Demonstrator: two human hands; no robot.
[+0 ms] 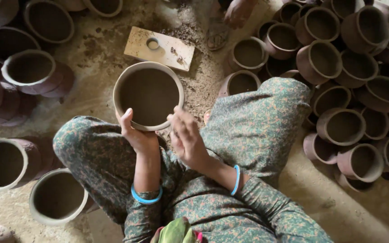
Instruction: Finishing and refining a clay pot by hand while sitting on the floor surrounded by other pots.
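Left hand (133, 132) grips the near rim of an unfired clay pot (148, 96) held over the lap, thumb inside; right hand (186, 137), fingers loosely spread, rests beside its wall, seemingly smoothing. Turning it calls for care: stacked pots (338, 67) crowd both sides, a wooden board (159, 47) lies just beyond.

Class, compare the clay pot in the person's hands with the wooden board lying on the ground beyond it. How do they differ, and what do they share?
The clay pot is round and hollow; the wooden board is flat and rectangular. The pot is gripped at its rim by the left hand, with the right hand at its edge; the board lies untouched on the dirt floor. The pot is grey-brown, the board pale tan. Both are smeared with clay.
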